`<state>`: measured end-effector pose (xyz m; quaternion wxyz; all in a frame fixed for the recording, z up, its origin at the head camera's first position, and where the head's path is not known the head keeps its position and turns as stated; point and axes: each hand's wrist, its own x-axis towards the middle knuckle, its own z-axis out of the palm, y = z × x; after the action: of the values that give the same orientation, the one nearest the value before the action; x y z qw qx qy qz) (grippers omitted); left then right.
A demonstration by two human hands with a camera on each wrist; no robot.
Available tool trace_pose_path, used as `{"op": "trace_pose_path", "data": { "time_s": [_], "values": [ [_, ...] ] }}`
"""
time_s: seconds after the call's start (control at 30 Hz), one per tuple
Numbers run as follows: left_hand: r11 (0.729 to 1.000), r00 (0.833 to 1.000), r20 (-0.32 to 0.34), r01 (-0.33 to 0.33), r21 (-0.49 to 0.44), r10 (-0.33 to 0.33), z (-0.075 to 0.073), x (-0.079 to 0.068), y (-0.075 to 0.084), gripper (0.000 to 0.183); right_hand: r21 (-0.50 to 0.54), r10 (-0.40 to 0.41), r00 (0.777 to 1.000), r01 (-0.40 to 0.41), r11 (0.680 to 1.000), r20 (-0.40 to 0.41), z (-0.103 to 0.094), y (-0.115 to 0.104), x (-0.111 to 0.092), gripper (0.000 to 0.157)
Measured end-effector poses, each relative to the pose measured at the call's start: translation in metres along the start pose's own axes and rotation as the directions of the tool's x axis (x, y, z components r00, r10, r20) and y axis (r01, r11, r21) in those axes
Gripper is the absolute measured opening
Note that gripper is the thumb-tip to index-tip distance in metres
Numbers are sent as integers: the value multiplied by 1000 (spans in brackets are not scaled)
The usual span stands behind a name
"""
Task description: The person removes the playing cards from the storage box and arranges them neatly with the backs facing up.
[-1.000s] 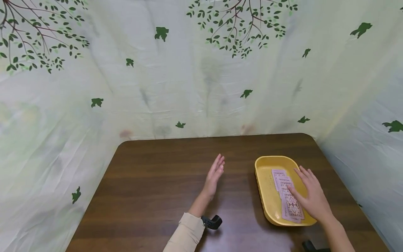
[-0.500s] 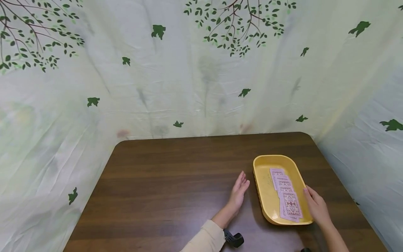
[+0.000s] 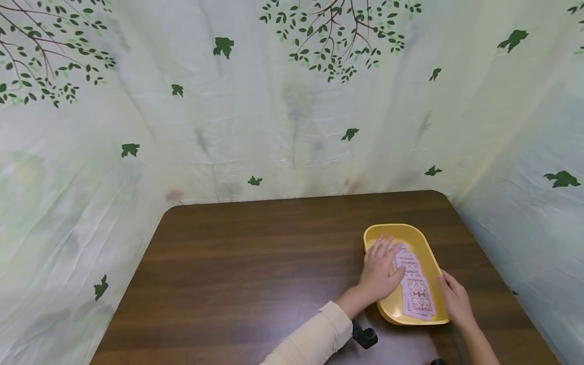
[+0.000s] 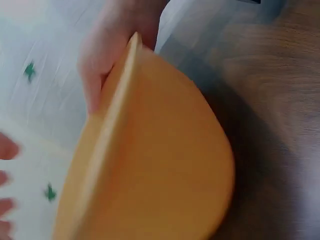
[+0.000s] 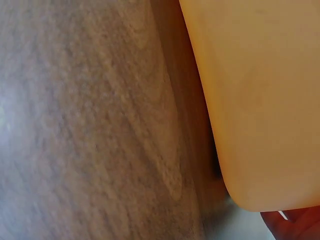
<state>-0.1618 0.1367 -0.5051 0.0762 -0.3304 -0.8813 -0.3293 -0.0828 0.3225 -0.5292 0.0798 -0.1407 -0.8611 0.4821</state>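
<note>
In the head view a yellow tray [image 3: 392, 308] is at the right part of the table. Purple-backed playing cards [image 3: 418, 296] lie overlapped in a row inside it. My right hand [image 3: 457, 301] grips the tray's right rim, thumb on the inner side; the left wrist view also catches this hand [image 4: 112, 47] at the rim. Reaching over the tray's left side, my left hand [image 3: 378, 269] has its fingers straight and spread, the thumb overlapping the cards' edge. Its blurred fingertips [image 4: 7, 147] show at the left wrist view's left border.
The brown wooden table [image 3: 255, 263] has rounded far corners. Behind it hangs a pale cloth [image 3: 283, 126] printed with leaves and branches. A black wrist camera [image 3: 365, 335] sits on the left wrist, low over the table.
My left hand has moved right, from the middle of the table to over the tray. My right hand has dropped from above the cards to the tray's right rim and taken hold there.
</note>
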Motion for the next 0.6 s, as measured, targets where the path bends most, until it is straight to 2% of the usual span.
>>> {"op": "trace_pose_path", "data": {
  "time_s": [0.03, 0.07, 0.1, 0.17, 0.23, 0.3, 0.33, 0.4, 0.43, 0.5, 0.6],
  "values": [
    [999, 996, 91, -24, 47, 19, 2, 4, 4, 50, 10, -1, 1000, 1, 1000, -2, 0, 0, 0, 47],
    [994, 983, 182, -51, 93, 33, 5, 7, 9, 50, 17, -5, 1000, 5, 1000, -8, 0, 0, 0, 47],
    [988, 963, 267, -78, 132, 40, 8, 10, 13, 50, 23, -10, 1000, 10, 1000, -13, 0, 1, -1, 46],
    [976, 911, 412, -122, 179, 38, 16, 13, 18, 50, 29, -20, 1000, 21, 999, -21, 1, 1, 0, 46],
    [963, 857, 515, -160, 217, 26, 26, 15, 22, 50, 25, -20, 999, 21, 999, -26, 1, 2, 0, 46],
    [945, 815, 579, -208, 252, 25, 34, 15, 25, 48, 18, -23, 999, 23, 1000, -25, 1, 2, 0, 46],
    [938, 800, 599, -228, 261, 28, 38, 15, 26, 47, 16, -23, 1000, 23, 1000, -21, 1, 2, 0, 46],
    [923, 783, 621, -268, 276, 41, 45, 14, 28, 44, 11, -23, 1000, 23, 1000, -18, 1, 3, -1, 46],
    [915, 779, 625, -287, 283, 51, 48, 13, 29, 42, 11, -23, 1000, 24, 1000, -15, 1, 3, -1, 46],
    [902, 780, 622, -312, 298, 65, 52, 12, 31, 38, 14, -22, 1000, 22, 1000, -17, 1, 3, -1, 45],
    [891, 791, 609, -315, 327, 56, 57, 11, 36, 37, 21, -18, 1000, 18, 1000, -19, 1, 3, 0, 45]
  ]
}}
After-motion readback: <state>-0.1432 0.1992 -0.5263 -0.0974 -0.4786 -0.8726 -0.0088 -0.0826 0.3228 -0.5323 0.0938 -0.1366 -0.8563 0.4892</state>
